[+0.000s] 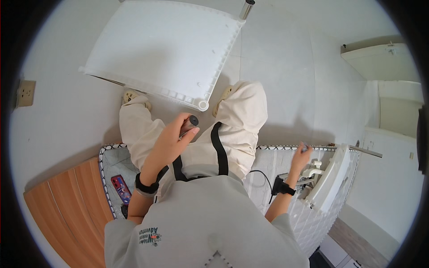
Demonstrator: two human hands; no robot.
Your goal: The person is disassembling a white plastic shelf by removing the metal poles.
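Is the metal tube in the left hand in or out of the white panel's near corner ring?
Out: the metal tube shows its dark end, visibly apart from the corner ring.

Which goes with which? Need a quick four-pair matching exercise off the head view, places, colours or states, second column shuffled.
Column 1
1. Left hand
2. Phone
3. Broad white panel
4. Wall socket

Column 2
A. Tan, at the picture's far left
B. At the picture's top, beyond the knees
C. Closed around a dark-ended metal tube
D. Red and blue-purple, left of the person

Pairs: 1-C, 2-D, 3-B, 4-A
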